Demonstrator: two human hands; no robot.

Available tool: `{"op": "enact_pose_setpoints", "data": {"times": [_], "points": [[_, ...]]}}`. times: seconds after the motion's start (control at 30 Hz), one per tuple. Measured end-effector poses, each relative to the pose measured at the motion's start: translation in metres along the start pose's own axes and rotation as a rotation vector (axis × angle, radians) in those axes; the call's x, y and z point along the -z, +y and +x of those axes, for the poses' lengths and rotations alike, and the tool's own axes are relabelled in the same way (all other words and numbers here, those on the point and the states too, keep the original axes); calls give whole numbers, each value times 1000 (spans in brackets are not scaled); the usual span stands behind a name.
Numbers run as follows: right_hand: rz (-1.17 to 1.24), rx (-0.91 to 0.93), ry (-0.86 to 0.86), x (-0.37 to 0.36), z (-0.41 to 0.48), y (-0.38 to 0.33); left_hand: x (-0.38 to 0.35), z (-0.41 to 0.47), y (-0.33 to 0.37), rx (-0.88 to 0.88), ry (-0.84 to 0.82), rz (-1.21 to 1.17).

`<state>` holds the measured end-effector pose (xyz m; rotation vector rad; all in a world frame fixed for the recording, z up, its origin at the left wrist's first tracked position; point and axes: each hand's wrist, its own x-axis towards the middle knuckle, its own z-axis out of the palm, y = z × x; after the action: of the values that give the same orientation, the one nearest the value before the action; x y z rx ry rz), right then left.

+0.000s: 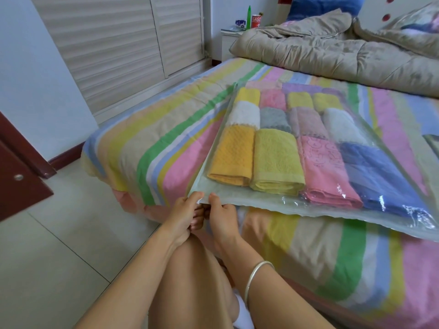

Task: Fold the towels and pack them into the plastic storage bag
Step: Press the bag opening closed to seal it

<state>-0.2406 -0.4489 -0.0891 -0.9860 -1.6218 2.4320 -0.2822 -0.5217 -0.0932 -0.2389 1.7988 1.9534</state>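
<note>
A clear plastic storage bag lies on the striped bed, filled with several folded towels in rows. The front row holds an orange towel, a yellow-green towel, a pink towel and a blue towel. My left hand and my right hand sit side by side at the bag's near left corner, each pinching the bag's edge with thumb on top. That corner is lifted slightly off the bed. A silver bangle circles my right wrist.
The bed has a pastel striped cover and ends just left of my hands. A beige quilt is heaped at the far side. A white nightstand with bottles stands behind it. Tiled floor and a dark red door lie left.
</note>
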Motion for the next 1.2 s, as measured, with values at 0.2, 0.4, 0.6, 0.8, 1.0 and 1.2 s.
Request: {"op": "enact_pose_setpoints", "data": {"times": [0.2,0.4,0.6,0.8,1.0,1.2], "points": [[-130,74,-5,2,2,2,6,-1,2,-22,58,21],[-370,97,-170,29,-8,-8,13,-15,7,-59,96,139],[-809,419,-149,121,-37,-43,-2,-54,6,-927,620,776],[-1558,1084,391,210,-40,-82,-113,-34,9,-1221,-87,1547],[-1827,885,512,296,2,-89,-134,2,2,-934,-6,1714],[-1727,977,511,306,45,-103,-157,42,2,-1015,46,1702]]}}
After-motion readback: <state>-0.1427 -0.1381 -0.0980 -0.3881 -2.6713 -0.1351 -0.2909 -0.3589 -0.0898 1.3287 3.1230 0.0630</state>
